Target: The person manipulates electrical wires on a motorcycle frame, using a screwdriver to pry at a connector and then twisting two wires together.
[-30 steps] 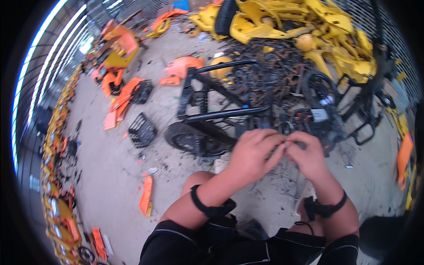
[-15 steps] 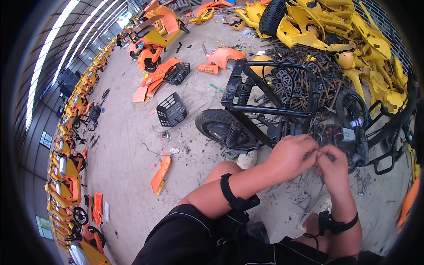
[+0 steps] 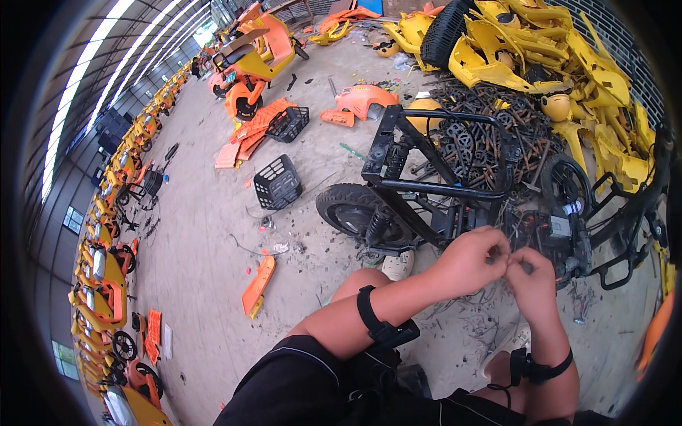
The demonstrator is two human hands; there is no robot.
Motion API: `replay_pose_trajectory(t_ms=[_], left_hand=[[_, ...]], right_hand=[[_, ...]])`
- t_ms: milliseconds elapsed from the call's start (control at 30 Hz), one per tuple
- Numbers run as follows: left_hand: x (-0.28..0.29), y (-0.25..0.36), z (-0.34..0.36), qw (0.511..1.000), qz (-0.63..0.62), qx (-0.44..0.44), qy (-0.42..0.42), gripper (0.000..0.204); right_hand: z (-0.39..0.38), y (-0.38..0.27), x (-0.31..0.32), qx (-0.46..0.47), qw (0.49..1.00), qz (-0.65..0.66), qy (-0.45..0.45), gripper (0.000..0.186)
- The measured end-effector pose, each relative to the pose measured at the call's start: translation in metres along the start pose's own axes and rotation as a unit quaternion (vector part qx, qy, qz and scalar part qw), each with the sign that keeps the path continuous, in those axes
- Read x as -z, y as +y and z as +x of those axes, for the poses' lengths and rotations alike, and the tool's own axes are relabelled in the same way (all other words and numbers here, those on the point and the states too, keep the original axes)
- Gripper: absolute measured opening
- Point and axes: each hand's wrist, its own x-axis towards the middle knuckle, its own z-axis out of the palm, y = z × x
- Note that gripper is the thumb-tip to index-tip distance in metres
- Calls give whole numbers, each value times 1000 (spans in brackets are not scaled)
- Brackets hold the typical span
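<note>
In front of me stands a stripped black scooter frame [image 3: 444,186], with its rear wheel [image 3: 348,209] to the left and wiring and a boxy part [image 3: 560,226] toward the right. Over its near side, my left hand [image 3: 477,261] has its thumb and fingers pinched together. My right hand [image 3: 531,277] is pinched too, and its fingertips meet those of the left. Whatever lies between the fingertips is too small to make out.
Behind the frame lies a heap of rusty metal parts [image 3: 476,135], backed by piled yellow body panels [image 3: 590,64]. Black crates [image 3: 278,183] and an orange panel [image 3: 259,285] lie on the floor. Yellow scooters [image 3: 106,284] line the left wall.
Both hands have shifted slightly down in the picture, still pinched with fingertips together. The whole scene has moved a little down and to the right in view.
</note>
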Motion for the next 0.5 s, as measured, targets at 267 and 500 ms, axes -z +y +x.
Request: replay_pose_trajectory(t_ms=[267, 500], left_hand=[[14, -12, 0, 997, -4, -1, -78, 15], [15, -15, 4, 998, -29, 18, -61, 13]], right_hand=[[3, -20, 5, 171, 965, -191, -56, 7], [10, -12, 6, 138, 981, -129, -36, 7]])
